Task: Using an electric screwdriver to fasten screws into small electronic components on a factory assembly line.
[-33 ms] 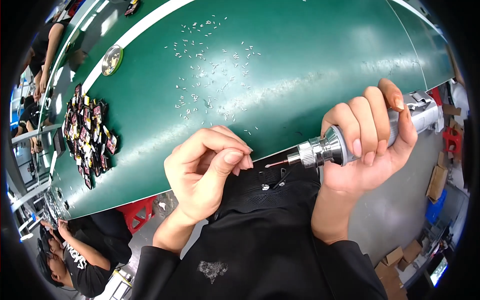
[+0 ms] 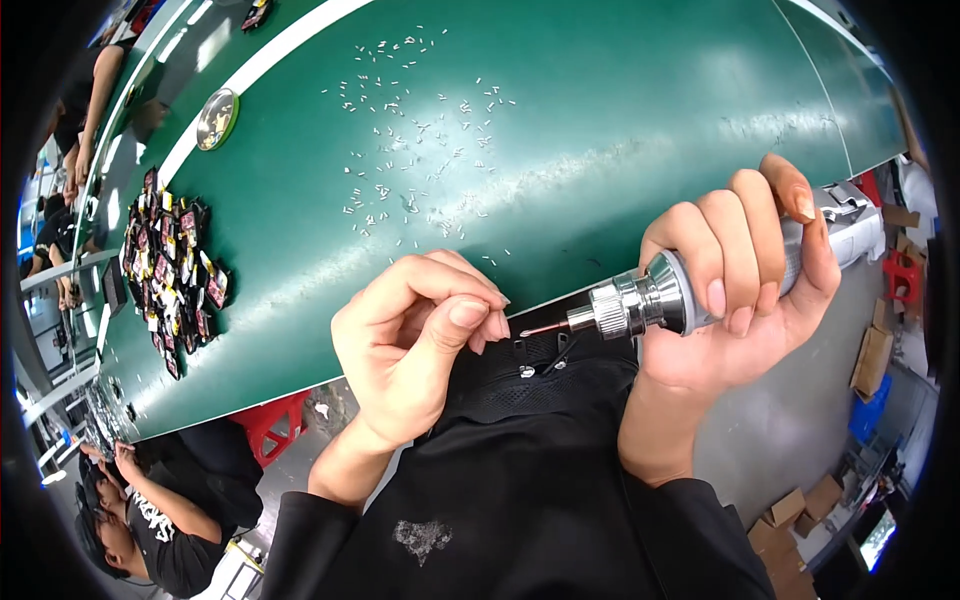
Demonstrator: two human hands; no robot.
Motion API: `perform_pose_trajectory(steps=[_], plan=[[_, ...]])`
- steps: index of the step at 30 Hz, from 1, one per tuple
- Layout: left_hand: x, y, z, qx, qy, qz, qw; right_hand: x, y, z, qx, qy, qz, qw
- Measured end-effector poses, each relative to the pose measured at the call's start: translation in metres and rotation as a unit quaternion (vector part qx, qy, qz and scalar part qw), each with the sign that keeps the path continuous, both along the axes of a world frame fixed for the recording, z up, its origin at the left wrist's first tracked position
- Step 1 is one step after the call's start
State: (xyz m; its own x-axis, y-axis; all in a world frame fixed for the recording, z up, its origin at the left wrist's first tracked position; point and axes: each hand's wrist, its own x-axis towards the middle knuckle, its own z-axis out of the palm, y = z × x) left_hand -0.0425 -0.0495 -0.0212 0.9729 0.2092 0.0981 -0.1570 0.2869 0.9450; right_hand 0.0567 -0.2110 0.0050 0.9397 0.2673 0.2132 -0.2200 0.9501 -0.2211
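Observation:
My right hand (image 2: pixel 728 270) is wrapped round a grey electric screwdriver (image 2: pixel 620 308), which lies nearly level with its slim bit (image 2: pixel 543 328) aimed left. Just short of the bit's tip, my left hand (image 2: pixel 415 345) is closed in a pinch, thumb against fingers. Whatever those fingertips may hold is hidden. Both hands are in front of my body, by the near edge of a green table (image 2: pixel 600 110). Beyond my left hand, many tiny pale, pin-like pieces (image 2: pixel 425 130) lie scattered on the tabletop.
To the left is a heap of small black parts with coloured labels (image 2: pixel 170 270). A round, green-rimmed dish (image 2: pixel 217 120) stands behind it. Another person (image 2: pixel 160 510) sits at the lower left beside a red stool (image 2: pixel 272 425). Cardboard boxes (image 2: pixel 872 360) are at the right.
The screwdriver's bit has come slightly left, closer to my left fingertips. Both hands keep their grips, and the table's contents appear shifted a little left in view.

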Motion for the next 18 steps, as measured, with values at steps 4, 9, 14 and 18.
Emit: perform_pose_trajectory(steps=[4, 9, 14, 18], plan=[[0.002, -0.014, -0.004, -0.067, 0.003, -0.030, 0.997, -0.005, 0.002, 0.004, -0.022, -0.008, -0.035, 0.999], [-0.001, -0.019, -0.002, -0.082, -0.002, -0.036, 0.996, -0.008, -0.003, 0.007, -0.030, -0.024, -0.053, 0.998], [-0.002, -0.018, -0.004, -0.073, 0.014, -0.035, 0.997, -0.010, -0.002, 0.008, -0.049, -0.014, -0.070, 0.996], [-0.002, -0.020, -0.003, -0.054, 0.009, -0.032, 0.998, -0.011, -0.002, 0.008, -0.052, -0.018, -0.078, 0.995]])
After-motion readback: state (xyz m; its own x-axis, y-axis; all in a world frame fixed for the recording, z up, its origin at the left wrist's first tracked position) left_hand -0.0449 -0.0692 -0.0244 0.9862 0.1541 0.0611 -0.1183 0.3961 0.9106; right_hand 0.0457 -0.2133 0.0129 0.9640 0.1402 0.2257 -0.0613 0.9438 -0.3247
